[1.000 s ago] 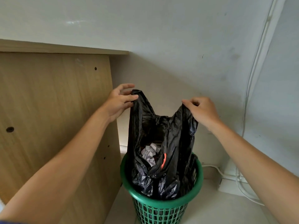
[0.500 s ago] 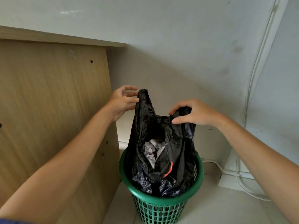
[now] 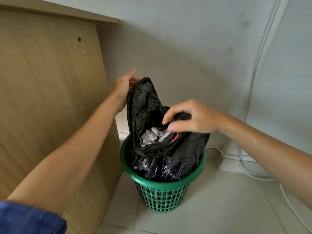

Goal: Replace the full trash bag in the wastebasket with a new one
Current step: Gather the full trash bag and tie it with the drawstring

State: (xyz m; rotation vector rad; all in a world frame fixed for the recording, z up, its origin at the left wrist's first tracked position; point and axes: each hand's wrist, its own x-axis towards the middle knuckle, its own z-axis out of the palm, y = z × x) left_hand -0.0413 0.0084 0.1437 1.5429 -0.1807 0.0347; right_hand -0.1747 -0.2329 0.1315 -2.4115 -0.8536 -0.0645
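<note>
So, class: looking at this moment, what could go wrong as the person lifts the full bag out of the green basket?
1. The black trash bag gapes open with crumpled paper near the top. Only the left hand clearly grips it, so a lopsided lift could spill paper.
2. The bag bulges against the rim of the green wastebasket, so the basket might rise with it.
3. The right hand has an unclear hold, and that side may slip.

Corner of a home room or small office, most likely: green mesh wastebasket [image 3: 160,196] on pale floor tiles [image 3: 219,208], wood-laminate desk side panel [image 3: 50,90] just left of it, white cables [image 3: 258,56] down the painted wall [image 3: 185,48] behind and right.
</note>
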